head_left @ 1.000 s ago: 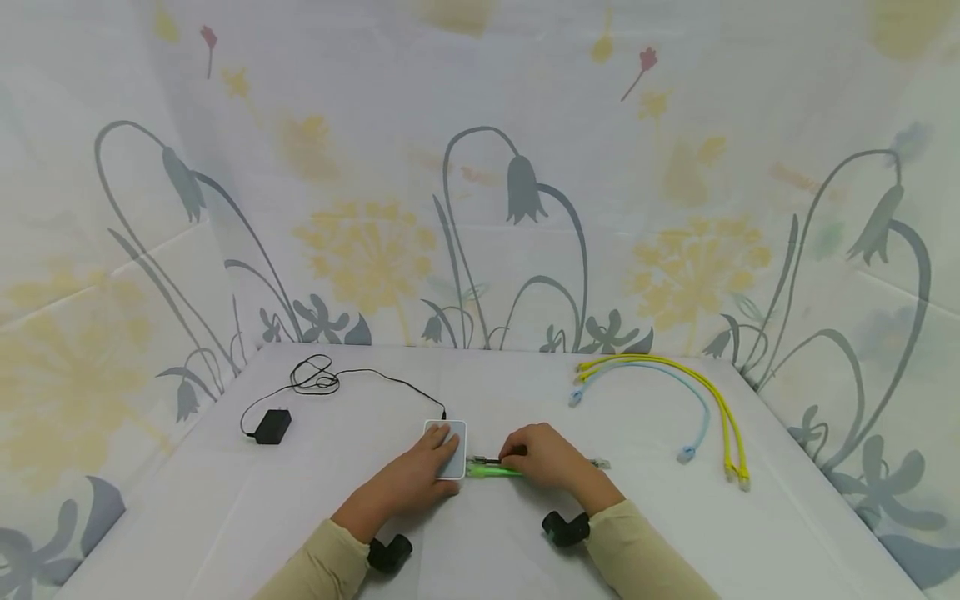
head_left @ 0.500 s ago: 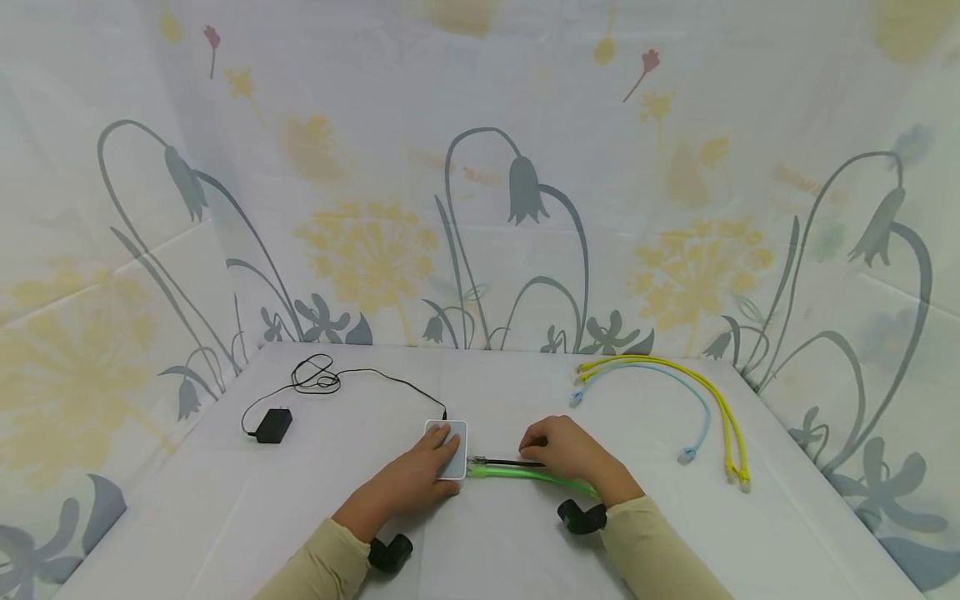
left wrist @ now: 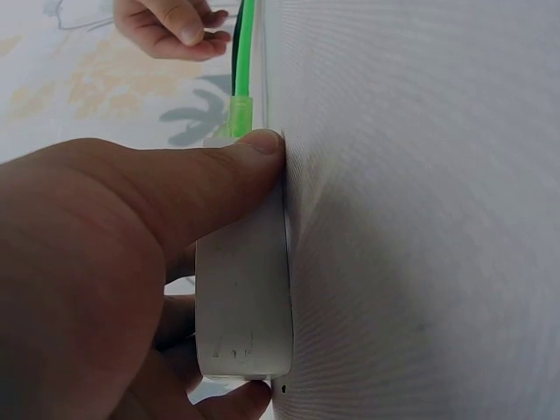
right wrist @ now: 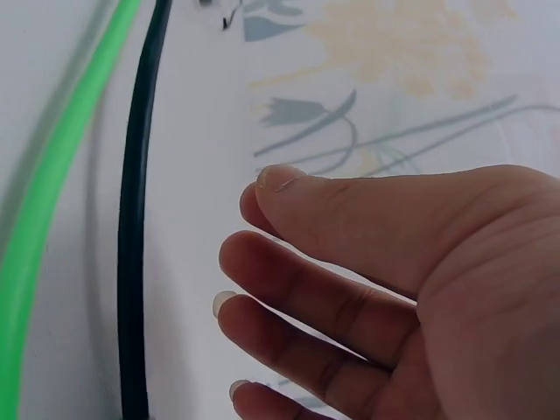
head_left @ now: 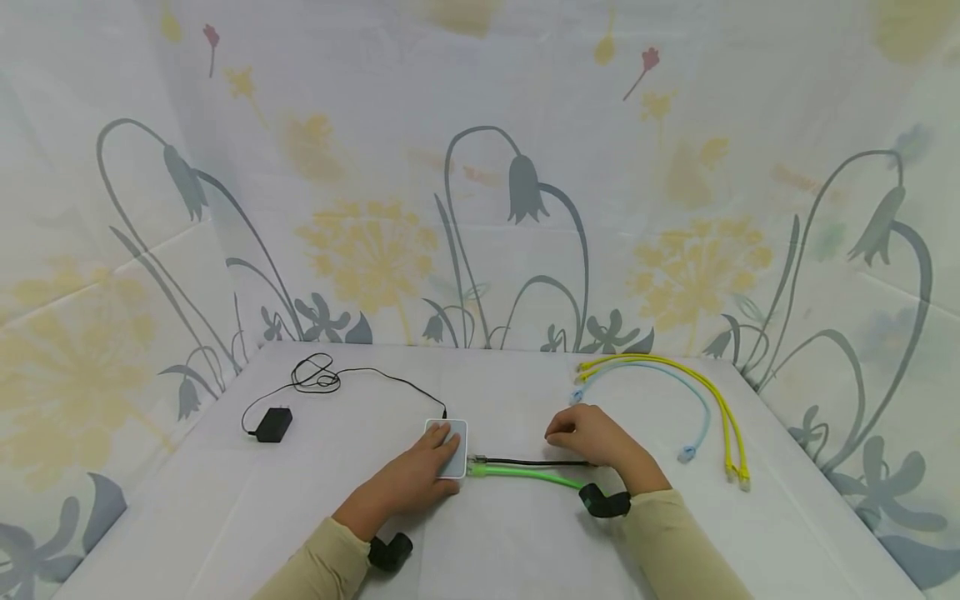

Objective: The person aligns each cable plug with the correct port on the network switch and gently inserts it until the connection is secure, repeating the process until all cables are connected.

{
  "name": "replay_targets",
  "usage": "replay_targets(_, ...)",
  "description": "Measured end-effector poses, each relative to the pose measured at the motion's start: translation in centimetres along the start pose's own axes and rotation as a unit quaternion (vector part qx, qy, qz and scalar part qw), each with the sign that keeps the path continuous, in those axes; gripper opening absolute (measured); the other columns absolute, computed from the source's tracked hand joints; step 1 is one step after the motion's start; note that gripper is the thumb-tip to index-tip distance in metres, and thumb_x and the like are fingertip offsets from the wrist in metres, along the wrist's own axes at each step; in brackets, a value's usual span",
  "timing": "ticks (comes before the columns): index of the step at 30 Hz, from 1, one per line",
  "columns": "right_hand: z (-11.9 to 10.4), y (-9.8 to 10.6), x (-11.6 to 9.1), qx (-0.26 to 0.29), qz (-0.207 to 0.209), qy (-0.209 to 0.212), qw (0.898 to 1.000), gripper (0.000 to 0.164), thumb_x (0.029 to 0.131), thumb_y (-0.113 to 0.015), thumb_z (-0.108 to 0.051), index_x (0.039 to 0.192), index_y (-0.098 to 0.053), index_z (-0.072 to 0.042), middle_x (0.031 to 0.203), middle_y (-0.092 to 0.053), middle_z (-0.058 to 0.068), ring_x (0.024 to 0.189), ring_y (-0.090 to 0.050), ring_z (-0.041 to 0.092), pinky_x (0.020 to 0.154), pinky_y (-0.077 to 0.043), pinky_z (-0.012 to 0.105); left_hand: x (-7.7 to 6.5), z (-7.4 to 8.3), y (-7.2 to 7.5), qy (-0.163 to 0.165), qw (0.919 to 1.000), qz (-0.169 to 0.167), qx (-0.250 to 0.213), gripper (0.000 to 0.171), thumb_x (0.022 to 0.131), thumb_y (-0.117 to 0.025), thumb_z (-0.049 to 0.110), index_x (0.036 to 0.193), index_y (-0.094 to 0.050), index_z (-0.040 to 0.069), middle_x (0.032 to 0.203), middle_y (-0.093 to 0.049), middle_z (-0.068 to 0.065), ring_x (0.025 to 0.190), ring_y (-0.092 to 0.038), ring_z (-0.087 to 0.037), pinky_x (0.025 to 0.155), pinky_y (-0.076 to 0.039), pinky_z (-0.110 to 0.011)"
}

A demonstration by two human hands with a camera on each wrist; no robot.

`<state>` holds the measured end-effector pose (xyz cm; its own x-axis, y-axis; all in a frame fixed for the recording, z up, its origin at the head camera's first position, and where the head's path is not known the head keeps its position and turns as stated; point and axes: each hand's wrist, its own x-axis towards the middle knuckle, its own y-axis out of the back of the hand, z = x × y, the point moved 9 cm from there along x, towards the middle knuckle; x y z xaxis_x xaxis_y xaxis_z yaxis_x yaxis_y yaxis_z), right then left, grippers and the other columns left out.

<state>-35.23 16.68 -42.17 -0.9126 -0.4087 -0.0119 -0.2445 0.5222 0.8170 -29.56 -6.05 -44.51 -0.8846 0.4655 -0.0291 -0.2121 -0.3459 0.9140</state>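
Left hand [head_left: 408, 479] gripping white box [left wrist: 243, 306] on white table [head_left: 480, 558], thumb along near side, fingers over top; green cable [head_left: 528, 473] and black cable [head_left: 532, 462] at box's right side. Right hand [head_left: 600, 442] above black cable, fingers loosely bent, holding nothing. Black adapter [head_left: 273, 425] far left, yellow cables [head_left: 724, 407] and blue cable [head_left: 686, 454] back right.

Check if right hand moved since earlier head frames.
Yes: the right hand has moved right and slightly farther back, away from the stationary white network box.
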Motion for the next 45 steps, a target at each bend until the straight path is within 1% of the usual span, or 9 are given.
replay_targets(2, 0.4, 0.3, 0.0, 0.000, -0.001, -0.005, 1.000, 0.009, 0.091, -0.066, -0.021, 0.091, -0.074, -0.017, 0.086, -0.070, -0.006, 0.076, -0.056, 0.012, 0.065, -0.048, 0.030, 0.0, 0.0, 0.0, 0.000, 1.0000, 0.000, -0.001, 0.071, 0.092, -0.067, 0.031, 0.148, -0.036, 0.001, 0.159, -0.023, -0.020, 0.149, -0.017, -0.037, 0.116, -0.027, -0.051)
replay_targets(6, 1.3, 0.8, -0.2, -0.007, -0.003, -0.015, 1.000, 0.009, 0.091, -0.066, -0.022, 0.091, -0.074, -0.018, 0.087, -0.069, -0.007, 0.079, -0.056, 0.011, 0.069, -0.048, 0.031, 0.0, -0.1, 0.0, 0.001, 1.0000, -0.001, 0.000, 0.071, 0.092, -0.066, 0.032, 0.148, -0.036, 0.001, 0.159, -0.023, -0.019, 0.149, -0.017, -0.037, 0.116, -0.027, -0.051)
replay_targets(12, 2.5, 2.1, -0.7, -0.001, 0.003, -0.022, 1.000, 0.012, 0.092, -0.066, -0.022, 0.095, -0.075, -0.015, 0.091, -0.070, -0.005, 0.083, -0.059, 0.011, 0.073, -0.049, 0.032, 0.1, -0.4, -0.3, 0.003, 1.0000, -0.004, 0.002, 0.072, 0.092, -0.066, 0.034, 0.149, -0.035, 0.002, 0.160, -0.022, -0.018, 0.150, -0.016, -0.036, 0.117, -0.026, -0.050)
replay_targets(20, 3.6, 3.5, -1.5, 0.000, 0.008, -0.047, 0.999, 0.017, 0.092, -0.065, -0.026, 0.099, -0.074, -0.014, 0.096, -0.070, -0.002, 0.089, -0.061, 0.013, 0.078, -0.050, 0.036, 0.1, -0.4, -0.3, 0.003, 1.0000, -0.003, 0.005, 0.073, 0.092, -0.066, 0.035, 0.149, -0.035, 0.002, 0.160, -0.022, -0.018, 0.149, -0.016, -0.036, 0.117, -0.027, -0.050)
replay_targets(27, 4.7, 4.4, -2.2, 0.010, 0.009, -0.057, 0.998, 0.020, 0.092, -0.065, -0.026, 0.102, -0.073, -0.012, 0.100, -0.071, 0.001, 0.096, -0.064, 0.019, 0.084, -0.051, 0.042, 0.1, -0.4, -0.3, 0.004, 1.0000, -0.004, 0.005, 0.073, 0.092, -0.066, 0.035, 0.149, -0.035, 0.003, 0.160, -0.022, -0.018, 0.149, -0.016, -0.036, 0.117, -0.027, -0.050)
replay_targets(32, 6.1, 5.4, -2.9, 0.010, 0.018, -0.068, 0.997, 0.020, 0.092, -0.065, -0.026, 0.104, -0.073, -0.011, 0.100, -0.072, 0.000, 0.096, -0.064, 0.019, 0.084, -0.051, 0.042, 0.1, -0.3, -0.3, 0.005, 1.0000, -0.005, 0.003, 0.073, 0.092, -0.066, 0.035, 0.149, -0.035, 0.002, 0.160, -0.022, -0.018, 0.149, -0.016, -0.036, 0.117, -0.027, -0.050)
replay_targets(38, 7.2, 6.7, -3.8, 0.001, 0.033, -0.074, 0.997, 0.022, 0.092, -0.065, -0.025, 0.105, -0.072, -0.009, 0.102, -0.072, 0.003, 0.098, -0.064, 0.022, 0.085, -0.051, 0.043, 0.1, -0.2, -0.2, 0.000, 1.0000, -0.003, 0.002, 0.072, 0.092, -0.066, 0.035, 0.149, -0.036, 0.002, 0.160, -0.022, -0.019, 0.149, -0.016, -0.037, 0.117, -0.027, -0.051)
replay_targets(45, 8.2, 7.4, -4.6, -0.002, 0.034, -0.090, 0.995, 0.022, 0.092, -0.065, -0.022, 0.107, -0.071, -0.007, 0.104, -0.071, 0.006, 0.099, -0.064, 0.024, 0.086, -0.050, 0.047, 0.1, -0.3, -0.2, 0.002, 1.0000, -0.001, -0.005, 0.072, 0.092, -0.066, 0.034, 0.149, -0.036, 0.002, 0.159, -0.022, -0.019, 0.149, -0.016, -0.037, 0.116, -0.027, -0.051)
